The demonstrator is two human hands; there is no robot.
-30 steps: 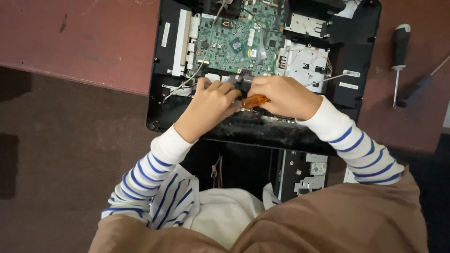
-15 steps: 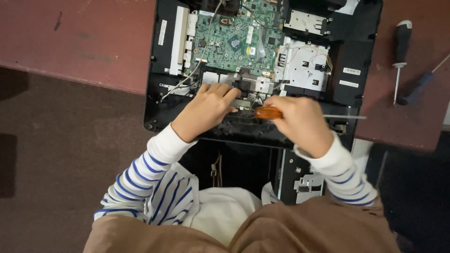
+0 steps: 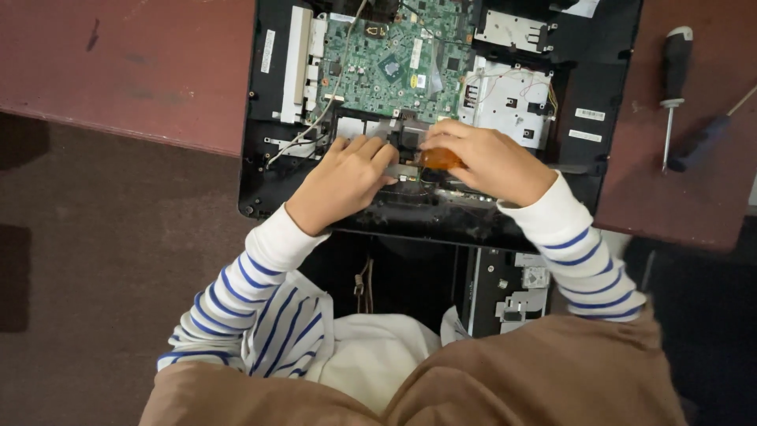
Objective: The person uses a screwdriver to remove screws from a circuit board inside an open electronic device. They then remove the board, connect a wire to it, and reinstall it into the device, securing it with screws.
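A: What do the 2 hands have hold of?

B: The right hand (image 3: 493, 162) is closed around the orange handle of a screwdriver (image 3: 438, 158); only the handle shows between thumb and fingers, and its tip is hidden. The left hand (image 3: 343, 183) holds nothing I can see: it lies palm down, fingers loosely curled, fingertips resting on the metal part (image 3: 392, 130) just ahead of them.

A: Are the hands together?

B: Nearly touching, left fingertips just beside the orange handle, both over the near edge of the opened black computer casing (image 3: 264, 170).

A: And around them?

B: Just beyond the fingers lies the green circuit board (image 3: 386, 67), and beyond the right hand a silver metal cover (image 3: 509, 99). White cables (image 3: 303, 140) run just left of the left hand. Well to the right of the right hand, on the reddish table (image 3: 126, 71), lies a 2nd screwdriver with a black handle (image 3: 672, 75)
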